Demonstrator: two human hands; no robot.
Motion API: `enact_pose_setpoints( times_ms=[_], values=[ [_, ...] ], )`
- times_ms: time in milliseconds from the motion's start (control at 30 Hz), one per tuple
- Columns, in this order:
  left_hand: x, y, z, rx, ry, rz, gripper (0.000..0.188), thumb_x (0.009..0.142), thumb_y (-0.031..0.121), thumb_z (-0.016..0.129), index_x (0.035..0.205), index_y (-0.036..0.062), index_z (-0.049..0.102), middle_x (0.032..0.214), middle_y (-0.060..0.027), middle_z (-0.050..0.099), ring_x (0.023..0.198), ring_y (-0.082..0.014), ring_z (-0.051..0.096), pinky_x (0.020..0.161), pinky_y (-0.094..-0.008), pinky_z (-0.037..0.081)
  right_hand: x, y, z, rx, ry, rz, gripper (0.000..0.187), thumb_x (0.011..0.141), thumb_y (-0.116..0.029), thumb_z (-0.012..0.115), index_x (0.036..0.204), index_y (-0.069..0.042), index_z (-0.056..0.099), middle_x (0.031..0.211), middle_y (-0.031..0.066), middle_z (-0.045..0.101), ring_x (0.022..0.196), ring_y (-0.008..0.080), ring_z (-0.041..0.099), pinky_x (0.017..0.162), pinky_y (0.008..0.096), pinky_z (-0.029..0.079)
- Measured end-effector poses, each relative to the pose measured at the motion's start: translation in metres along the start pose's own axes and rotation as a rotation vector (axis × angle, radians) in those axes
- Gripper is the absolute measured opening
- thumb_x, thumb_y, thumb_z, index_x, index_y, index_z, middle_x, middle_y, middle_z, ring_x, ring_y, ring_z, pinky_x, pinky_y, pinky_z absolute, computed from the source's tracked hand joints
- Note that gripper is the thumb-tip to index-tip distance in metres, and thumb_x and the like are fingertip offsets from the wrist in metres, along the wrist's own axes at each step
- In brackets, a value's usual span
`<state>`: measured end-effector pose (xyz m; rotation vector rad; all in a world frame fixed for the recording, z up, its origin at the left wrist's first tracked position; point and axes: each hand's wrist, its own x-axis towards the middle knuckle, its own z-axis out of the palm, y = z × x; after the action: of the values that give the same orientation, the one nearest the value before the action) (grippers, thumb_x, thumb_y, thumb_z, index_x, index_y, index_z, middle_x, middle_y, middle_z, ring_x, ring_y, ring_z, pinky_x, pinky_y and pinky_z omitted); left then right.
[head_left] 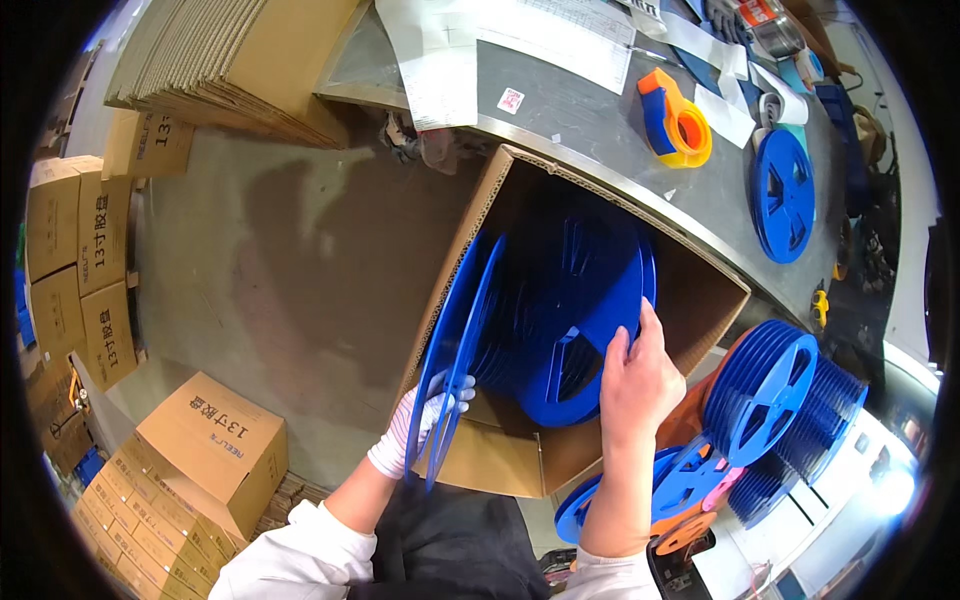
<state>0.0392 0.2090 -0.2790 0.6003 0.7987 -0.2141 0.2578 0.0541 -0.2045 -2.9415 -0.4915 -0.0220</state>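
An open cardboard box (715,295) stands in front of me with a row of blue plastic reels (615,285) on edge inside it. My left hand (428,412), in a white glove, grips the lower rim of a blue plastic reel (462,320) at the box's left side; its two thin flanges tilt upright. Bare, my right hand (643,380) closes on the rim of the rightmost reels in the box, thumb on the near face and fingers partly hidden behind the edge.
Beyond the box runs a grey workbench (570,110) carrying an orange tape dispenser (680,125), papers (560,40) and one blue reel (783,195). More blue reels (765,390) are stacked at the right. Flattened cartons (230,60) and closed cartons (215,440) stand at the left.
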Motion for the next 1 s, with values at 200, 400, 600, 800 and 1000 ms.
enact_pose_setpoints(
  times_ms=[200, 400, 600, 800, 1000],
  values=[
    [0.043, 0.005, 0.025, 0.054, -0.027, 0.021, 0.064, 0.095, 0.033, 0.064, 0.146, 0.0021, 0.04, 0.123, -0.0113, 0.06, 0.11, -0.019, 0.06, 0.097, -0.0337, 0.049, -0.01, -0.001, 0.008, -0.049, 0.016, -0.017, 0.042, 0.089, -0.019, 0.066, 0.129, -0.008, 0.062, 0.052, 0.0051, 0.055, 0.043, 0.0233, 0.056, 0.045, 0.0356, 0.045],
    [0.106, -0.025, 0.012, -0.033, 0.029, -0.074, 0.067, 0.093, 0.027, 0.067, 0.151, 0.0106, 0.037, 0.109, -0.0074, 0.066, 0.093, -0.0162, 0.064, 0.081, -0.031, 0.055, -0.016, -0.005, 0.033, -0.043, -0.008, 0.032, 0.04, 0.089, -0.02, 0.065, 0.127, -0.006, 0.063, 0.057, 0.0054, 0.06, 0.047, 0.0225, 0.06, 0.047, 0.0337, 0.048],
    [0.163, -0.04, -0.001, 0.403, 0.182, 0.107, 0.061, 0.102, 0.05, 0.046, 0.146, 0.008, 0.048, 0.148, -0.0068, 0.048, 0.134, -0.0192, 0.044, 0.113, -0.0334, 0.032, -0.028, 0.006, 0.051, 0.455, -0.18, 0.206, 0.059, 0.088, -0.018, 0.072, 0.143, -0.01, 0.05, 0.083, 0.0092, 0.071, 0.065, 0.0238, 0.068, 0.061, 0.0356, 0.055],
    [0.073, -0.026, 0.01, 0.605, 0.226, 0.02, 0.06, 0.103, 0.044, 0.046, 0.148, 0.0038, 0.044, 0.151, -0.0101, 0.044, 0.14, -0.0201, 0.038, 0.117, -0.0338, 0.026, -0.128, 0.128, 0.017, 0.495, 0.002, 0.128, 0.054, 0.086, -0.011, 0.073, 0.137, -0.01, 0.057, 0.096, 0.0099, 0.072, 0.08, 0.0236, 0.069, 0.073, 0.0327, 0.056],
    [-0.006, -0.107, -0.071, 1.064, 0.183, 0.087, 0.045, 0.103, 0.028, 0.054, 0.139, -0.0001, 0.054, 0.137, -0.0124, 0.059, 0.128, -0.0211, 0.053, 0.111, -0.0313, 0.037, -0.268, 0.265, -0.036, 0.019, 0.076, 0.67, 0.07, 0.08, -0.015, 0.079, 0.141, -0.004, 0.047, 0.14, 0.0198, 0.05, 0.129, 0.0365, 0.048, 0.108, 0.0435, 0.04]
  ],
)
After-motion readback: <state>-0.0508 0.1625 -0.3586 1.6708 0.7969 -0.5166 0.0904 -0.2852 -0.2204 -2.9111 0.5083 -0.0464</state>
